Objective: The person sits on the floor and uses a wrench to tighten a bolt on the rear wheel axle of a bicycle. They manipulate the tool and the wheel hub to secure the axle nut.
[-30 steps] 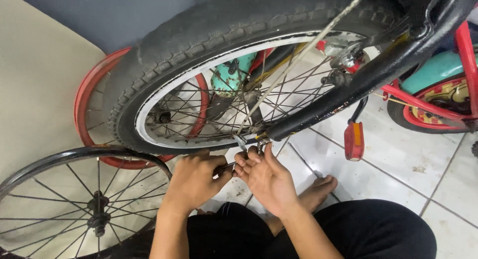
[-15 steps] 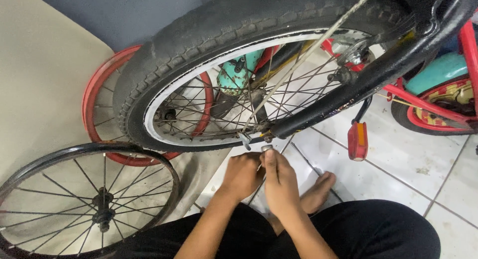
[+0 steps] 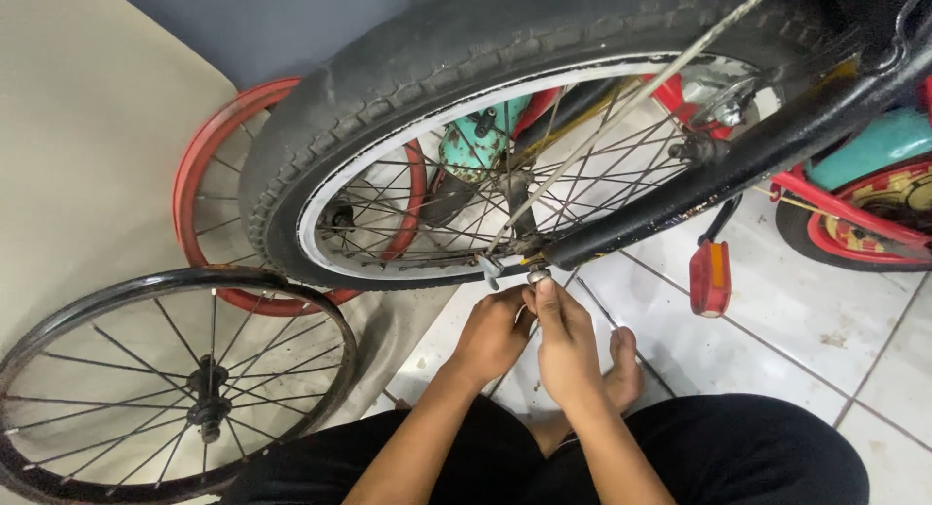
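Hands meet under the big black-tyred bicycle wheel with a white-striped silver rim (image 3: 291, 204), right at its lowest point. Right hand (image 3: 566, 345) — thumb and forefinger pinched shut on a small silver metal fitting (image 3: 537, 273) that sits against the rim's underside; what kind of part it is can't be made out, too small and partly covered by fingertips. Left hand (image 3: 493, 335) curled just beside the right, fingers folded in toward the same spot; whether it grips anything can't tell, its fingertips are hidden behind the right hand. A second small silver stub (image 3: 488, 269) pokes down from the rim just left of the fitting, untouched.

Black frame tube (image 3: 738, 165) runs diagonally up to the right from near the fitting, top end cut off by frame edge. Red pedal w/ orange reflector (image 3: 711, 277) hangs below it, well apart from the hands. Teal rusted part (image 3: 476, 146) seen only through spokes — shape unclear.

Bare black spoked rim w/o tyre (image 3: 58, 320) lies at lower left, bottom cropped. Red spoked rim (image 3: 199, 165) stands behind the tyre, mostly hidden by it. Bare foot (image 3: 621, 369) on white floor tiles (image 3: 806, 320), half covered by the right wrist. Black trousers (image 3: 757, 456) fill the bottom edge.
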